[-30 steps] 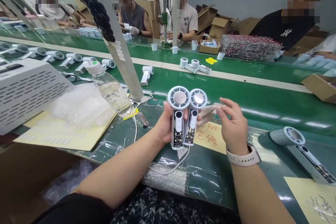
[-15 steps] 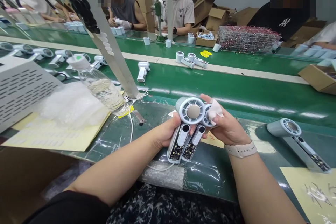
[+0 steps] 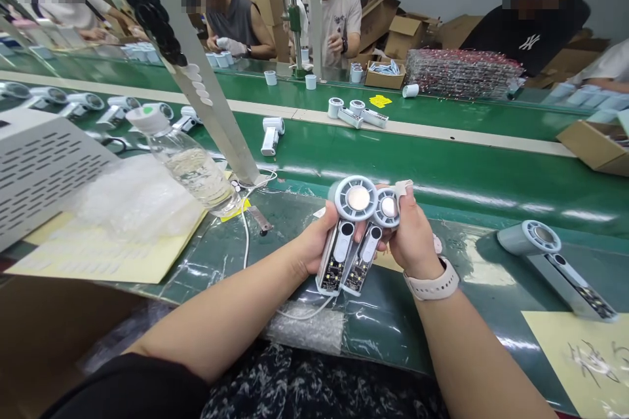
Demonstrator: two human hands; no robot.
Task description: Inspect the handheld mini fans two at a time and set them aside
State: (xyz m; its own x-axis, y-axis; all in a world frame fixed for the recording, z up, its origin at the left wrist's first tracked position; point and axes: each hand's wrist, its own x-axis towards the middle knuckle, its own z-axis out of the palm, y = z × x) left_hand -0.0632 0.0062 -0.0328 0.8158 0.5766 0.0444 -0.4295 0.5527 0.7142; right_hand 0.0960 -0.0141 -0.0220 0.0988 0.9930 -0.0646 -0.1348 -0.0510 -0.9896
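Observation:
My left hand [image 3: 318, 236] grips a pale blue handheld fan [image 3: 356, 198], its round head turned up and its handle pointing down toward me. Pressed against its right side is a second handheld fan [image 3: 387, 207]. Both handles lack a front cover, so circuit boards [image 3: 335, 273] show. Closed around the second fan's head is my right hand [image 3: 411, 236], with its far fingers hidden behind the fans. A crumpled white piece [image 3: 404, 187], tissue or cloth, sits at the right hand's upper fingertips. The metal discs in both fan heads catch the light.
Another fan [image 3: 535, 239] lies at right by a marked yellow sheet [image 3: 580, 357]. A water bottle [image 3: 184, 160], plastic film [image 3: 132, 200] and slotted metal box [image 3: 46, 167] stand left. A slanted post [image 3: 206, 98] rises beside the green conveyor [image 3: 417, 157]. Co-workers sit across.
The right hand's thumb and white piece have moved up off the second fan's face, uncovering its metal disc. Both fans have tilted slightly. A single fan on the conveyor has shifted a little right.

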